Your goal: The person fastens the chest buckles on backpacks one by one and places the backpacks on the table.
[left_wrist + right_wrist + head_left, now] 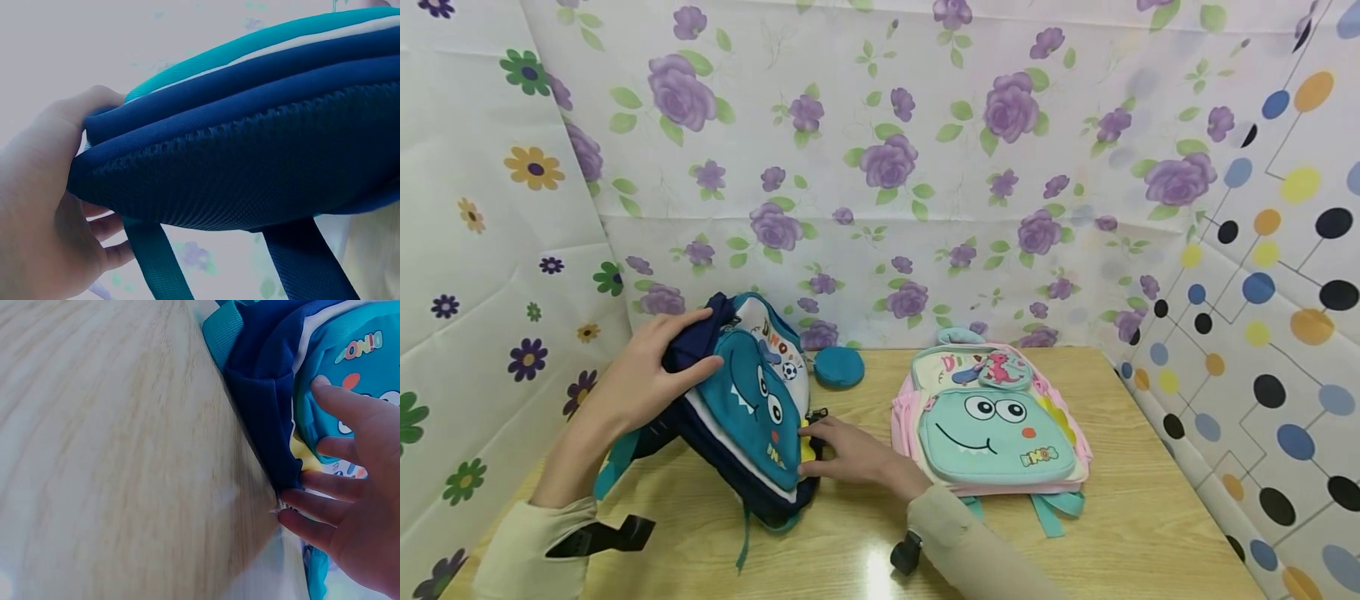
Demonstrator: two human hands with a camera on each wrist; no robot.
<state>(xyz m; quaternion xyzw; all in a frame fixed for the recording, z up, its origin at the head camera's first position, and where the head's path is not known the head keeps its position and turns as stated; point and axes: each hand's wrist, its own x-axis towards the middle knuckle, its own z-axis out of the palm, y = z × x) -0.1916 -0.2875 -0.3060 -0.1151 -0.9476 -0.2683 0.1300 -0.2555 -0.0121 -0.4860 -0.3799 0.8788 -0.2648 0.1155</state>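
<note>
A navy and teal child's backpack with a cartoon dinosaur face leans tilted on the table at left. My left hand grips its side, thumb at the front and fingers behind; the left wrist view shows the hand around the navy side panel. At the opposite side, my right hand touches the front pocket's edge near a yellow trim. In the right wrist view, its fingers are spread and extended against the fabric.
A pink and mint dinosaur backpack lies at right on the wooden table. Behind the navy backpack is a round teal pouch. Patterned cloth walls stand around the table at the back and both sides.
</note>
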